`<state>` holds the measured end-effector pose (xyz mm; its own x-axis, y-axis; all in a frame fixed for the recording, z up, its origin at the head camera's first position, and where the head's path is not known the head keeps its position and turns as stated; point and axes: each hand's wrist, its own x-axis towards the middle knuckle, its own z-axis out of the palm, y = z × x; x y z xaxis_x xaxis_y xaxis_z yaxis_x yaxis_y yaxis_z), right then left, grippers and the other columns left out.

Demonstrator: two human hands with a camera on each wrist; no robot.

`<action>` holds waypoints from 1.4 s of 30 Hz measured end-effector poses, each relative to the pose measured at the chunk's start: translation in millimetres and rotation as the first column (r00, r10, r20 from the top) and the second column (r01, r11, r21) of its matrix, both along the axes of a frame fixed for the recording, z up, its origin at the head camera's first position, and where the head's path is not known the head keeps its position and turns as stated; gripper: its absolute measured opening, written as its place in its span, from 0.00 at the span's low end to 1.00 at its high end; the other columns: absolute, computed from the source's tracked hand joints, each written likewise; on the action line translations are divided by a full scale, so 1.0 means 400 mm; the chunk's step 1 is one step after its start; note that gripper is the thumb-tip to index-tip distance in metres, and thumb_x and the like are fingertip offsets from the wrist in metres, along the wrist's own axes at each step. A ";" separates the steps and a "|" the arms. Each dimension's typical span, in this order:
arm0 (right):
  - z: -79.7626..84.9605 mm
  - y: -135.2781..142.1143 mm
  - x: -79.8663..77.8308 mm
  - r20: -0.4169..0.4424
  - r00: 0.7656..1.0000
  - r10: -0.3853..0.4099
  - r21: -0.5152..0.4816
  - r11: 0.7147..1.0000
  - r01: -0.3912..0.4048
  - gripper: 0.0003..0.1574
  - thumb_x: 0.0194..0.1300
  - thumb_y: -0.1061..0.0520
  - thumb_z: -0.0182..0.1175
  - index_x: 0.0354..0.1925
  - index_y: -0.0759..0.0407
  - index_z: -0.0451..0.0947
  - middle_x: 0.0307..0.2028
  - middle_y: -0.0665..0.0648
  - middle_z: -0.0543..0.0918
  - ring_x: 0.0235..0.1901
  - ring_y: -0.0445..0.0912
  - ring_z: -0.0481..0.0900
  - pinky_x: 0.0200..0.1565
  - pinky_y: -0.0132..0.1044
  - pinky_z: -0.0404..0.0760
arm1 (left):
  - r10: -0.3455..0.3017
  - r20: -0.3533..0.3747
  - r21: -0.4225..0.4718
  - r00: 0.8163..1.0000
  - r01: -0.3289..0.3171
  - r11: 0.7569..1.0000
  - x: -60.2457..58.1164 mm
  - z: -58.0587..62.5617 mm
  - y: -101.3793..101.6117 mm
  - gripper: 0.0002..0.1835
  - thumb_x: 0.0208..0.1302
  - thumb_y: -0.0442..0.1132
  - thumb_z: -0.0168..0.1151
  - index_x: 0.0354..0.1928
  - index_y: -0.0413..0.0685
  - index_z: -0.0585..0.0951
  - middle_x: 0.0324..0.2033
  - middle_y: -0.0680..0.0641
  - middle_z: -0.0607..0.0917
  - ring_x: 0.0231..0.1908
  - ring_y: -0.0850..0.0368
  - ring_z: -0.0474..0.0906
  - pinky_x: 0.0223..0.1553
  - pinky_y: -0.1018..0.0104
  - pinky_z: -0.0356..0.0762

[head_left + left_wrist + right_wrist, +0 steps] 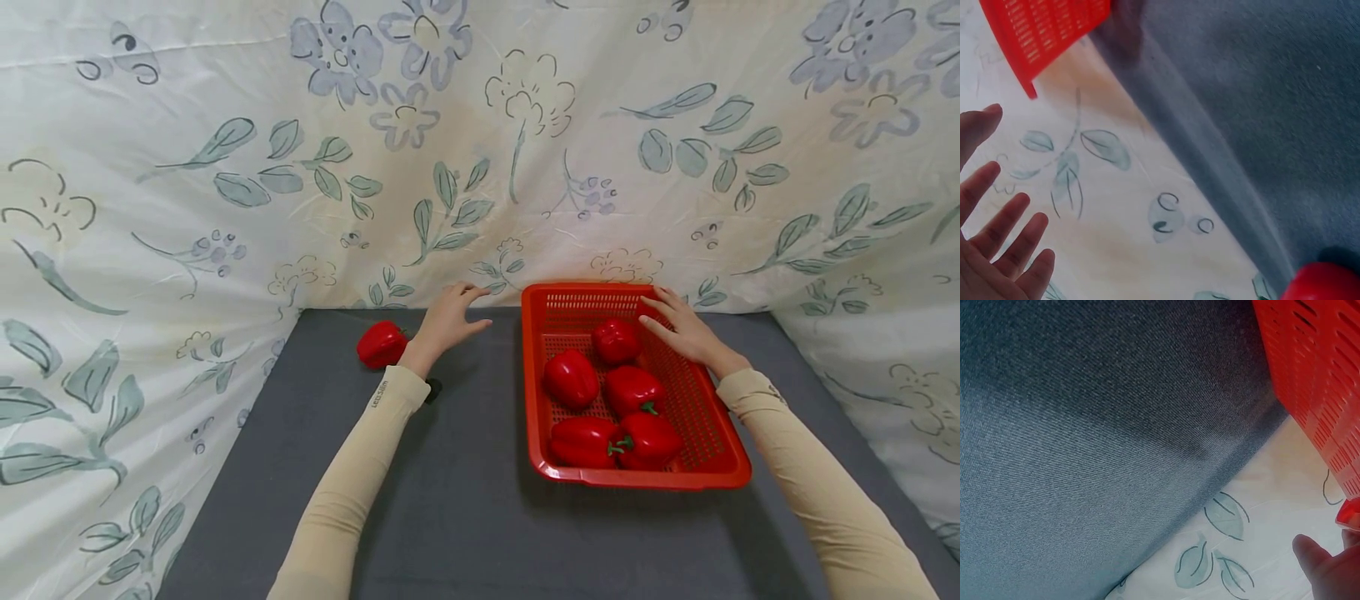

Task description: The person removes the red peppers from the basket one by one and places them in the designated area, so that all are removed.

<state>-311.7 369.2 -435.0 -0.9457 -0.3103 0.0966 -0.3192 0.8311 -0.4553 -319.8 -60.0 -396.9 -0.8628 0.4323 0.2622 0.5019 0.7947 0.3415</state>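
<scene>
Red lone pepper (379, 344) beside left grip (448, 320)

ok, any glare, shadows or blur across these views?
Head: small glints on the peppers, soft shadow on the table by the basket. Left wrist: left hand looks slightly soft. Right wrist: right hand dim, table darker toward the top.

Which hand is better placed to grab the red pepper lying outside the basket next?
Probably the left hand: it looks empty and is close to the lone red pepper, though it points away from it. The right hand is at the right side of the red basket, much farther off.
</scene>
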 end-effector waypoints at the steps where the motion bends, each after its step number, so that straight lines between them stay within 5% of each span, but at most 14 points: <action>1: 0.000 0.001 -0.002 0.001 1.000 -0.002 0.003 1.000 0.002 0.40 0.69 0.39 0.44 0.69 0.60 0.54 0.72 0.64 0.43 0.70 0.63 0.35 0.62 0.67 0.41 | -0.002 -0.001 -0.002 1.000 0.002 1.000 -0.001 0.000 0.005 0.30 0.57 0.49 0.64 0.62 0.52 0.72 0.57 0.44 0.72 0.56 0.49 0.68 0.58 0.55 0.69; 18: -0.011 0.009 -0.035 -0.011 1.000 0.018 -0.012 1.000 -0.019 0.39 0.69 0.39 0.44 0.68 0.61 0.56 0.72 0.64 0.44 0.70 0.62 0.35 0.62 0.67 0.42 | -0.029 -0.022 -0.042 0.999 0.028 0.999 -0.009 0.005 0.114 0.31 0.57 0.53 0.64 0.62 0.54 0.72 0.57 0.48 0.73 0.57 0.51 0.68 0.59 0.54 0.67; 42: -0.011 0.010 -0.038 -0.005 1.000 -0.002 -0.015 1.000 0.002 0.39 0.69 0.40 0.45 0.68 0.61 0.58 0.72 0.63 0.43 0.70 0.61 0.35 0.63 0.66 0.41 | -0.232 0.011 -0.123 0.973 0.232 0.965 0.012 -0.017 0.225 0.34 0.56 0.60 0.60 0.64 0.57 0.69 0.57 0.49 0.72 0.56 0.55 0.68 0.58 0.61 0.68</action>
